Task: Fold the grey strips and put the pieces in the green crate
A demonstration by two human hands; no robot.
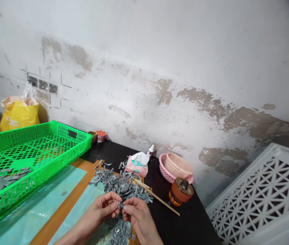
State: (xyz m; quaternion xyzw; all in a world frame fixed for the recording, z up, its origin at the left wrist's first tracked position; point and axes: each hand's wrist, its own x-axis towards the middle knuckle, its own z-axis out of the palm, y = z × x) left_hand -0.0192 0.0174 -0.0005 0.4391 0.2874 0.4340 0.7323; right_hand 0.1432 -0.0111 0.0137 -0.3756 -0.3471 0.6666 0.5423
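Note:
My left hand point(103, 208) and my right hand point(139, 215) meet at the front middle of the table. Between their fingertips they pinch a small grey buckle-like piece point(120, 205), with a bit of grey strap at it. Its finer detail is too small to make out. Just beyond the hands lies a loose heap of grey strap strips point(120, 185). Below them, partly hidden by the wrists, is a pile of small grey pieces point(120, 233).
At left stands a green plastic crate point(69, 165) holding similar grey pieces. A wooden stick point(166, 205), a tissue pack point(136, 167), a white bottle point(150, 149), pink baskets point(176, 165) and an amber jar point(181, 192) sit behind. A white plastic crate point(264, 200) is at right.

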